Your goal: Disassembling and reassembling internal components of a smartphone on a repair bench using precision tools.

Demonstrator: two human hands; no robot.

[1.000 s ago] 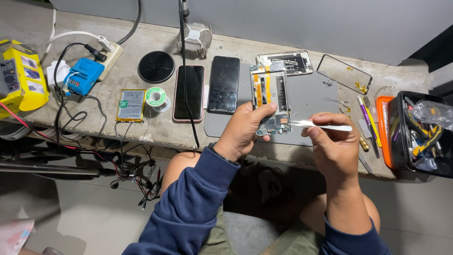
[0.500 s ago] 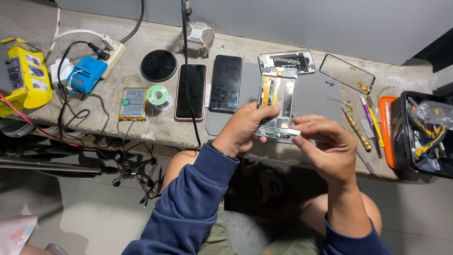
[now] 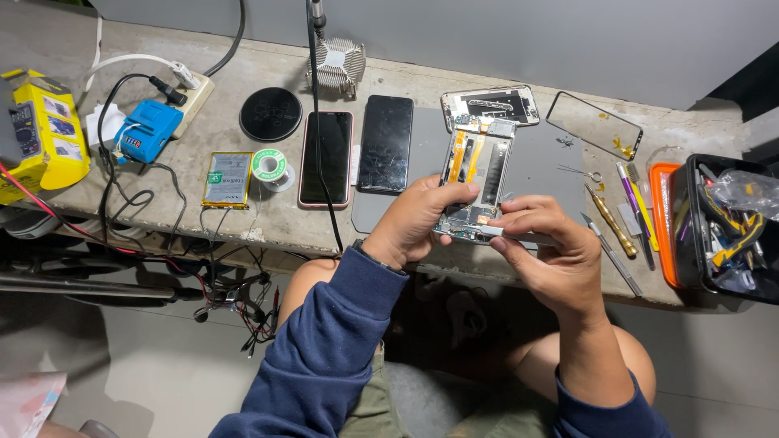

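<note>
Concrete bench [image 3: 243, 219] with phones [image 3: 386, 143], tools [image 3: 612, 224]

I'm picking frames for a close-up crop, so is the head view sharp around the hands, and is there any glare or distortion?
Head view: evenly lit, both hands and the opened phone sharp; faint sheen on the dark phone screen; soft shadow under the bench; slight wide-angle bend at edges.

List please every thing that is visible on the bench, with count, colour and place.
opened phone frame with orange ribbon cables: 1, silver, centre, held
grey work mat: 1, under frame
dark-screened phones: 2, left of mat
flat battery pack: 1, yellowish, left
solder spool: 1, green-white, beside battery
round black disc: 1, rear
yellow box: 1, far left
black tool tray: 1, far right
left hand: grips frame
right hand: at frame's lower edge
</note>
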